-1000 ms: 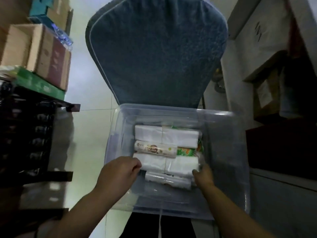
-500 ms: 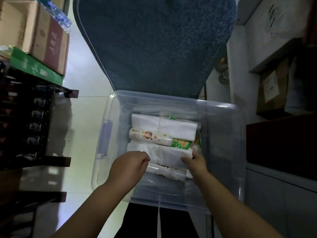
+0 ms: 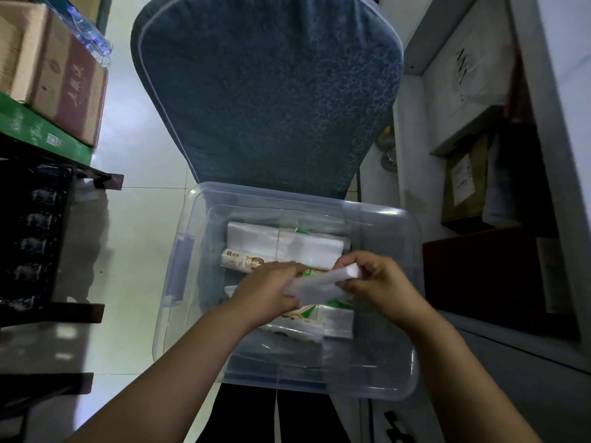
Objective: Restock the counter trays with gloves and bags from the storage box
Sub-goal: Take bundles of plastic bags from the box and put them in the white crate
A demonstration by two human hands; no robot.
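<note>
A clear plastic storage box (image 3: pixel 396 372) rests on my lap in front of a blue chair cushion (image 3: pixel 268 91). Inside lie white bag packs (image 3: pixel 287 243), a printed roll (image 3: pixel 243 262) and green-printed packs (image 3: pixel 307 314). My left hand (image 3: pixel 265 290) and my right hand (image 3: pixel 380 281) both grip one white pack (image 3: pixel 323 282), lifted and tilted above the box's contents. The pack's left end is hidden in my left hand.
Cardboard boxes (image 3: pixel 60 81) sit on a dark shelf unit (image 3: pixel 35 238) at the left. A white tiled floor (image 3: pixel 140 225) lies between it and the box. Cabinets with a brown carton (image 3: pixel 463 187) stand at the right.
Both hands were reaching down among the packs in the box. They have now come together and raised one white pack out of the stack, uncovering a green-printed pack below.
</note>
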